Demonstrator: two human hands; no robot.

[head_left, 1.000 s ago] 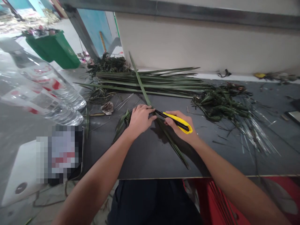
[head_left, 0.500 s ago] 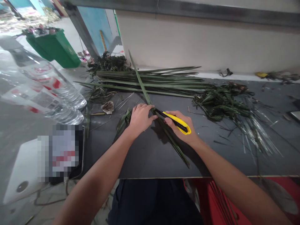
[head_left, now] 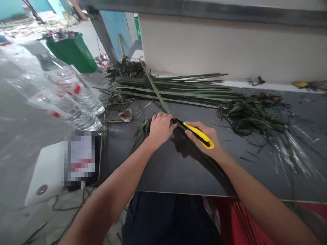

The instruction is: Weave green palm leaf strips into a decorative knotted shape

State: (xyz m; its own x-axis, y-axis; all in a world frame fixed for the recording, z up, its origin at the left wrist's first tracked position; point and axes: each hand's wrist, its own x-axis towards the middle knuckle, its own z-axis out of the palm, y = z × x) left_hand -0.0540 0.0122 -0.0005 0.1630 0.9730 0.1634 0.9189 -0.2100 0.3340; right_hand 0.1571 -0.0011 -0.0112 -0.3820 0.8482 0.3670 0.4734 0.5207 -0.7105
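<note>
A long green leaf strip [head_left: 158,96] slants across the dark table [head_left: 163,170]. My left hand [head_left: 161,127] pinches it near its middle between thumb and fingers. In my right hand [head_left: 204,136] is a yellow and black cutter knife [head_left: 199,133], its tip at the strip just right of my left fingertips. The lower end of the strip runs under my right hand and forearm. Behind both hands lies a bundle of long leaf strips [head_left: 189,91]. A small leaf piece [head_left: 140,132] rests left of my left hand.
Two water bottles [head_left: 76,90] and a phone [head_left: 81,158] are at the left. Woven dark leaf pieces [head_left: 251,114] and clear thin sticks [head_left: 293,149] lie on the right. A green bin [head_left: 74,52] stands behind, and a pale panel [head_left: 224,47] rises at the table's back.
The view has shifted, so most things appear further right. The strip's lower end has swung toward my right forearm. Both hands keep their hold, with the knife still at the strip.
</note>
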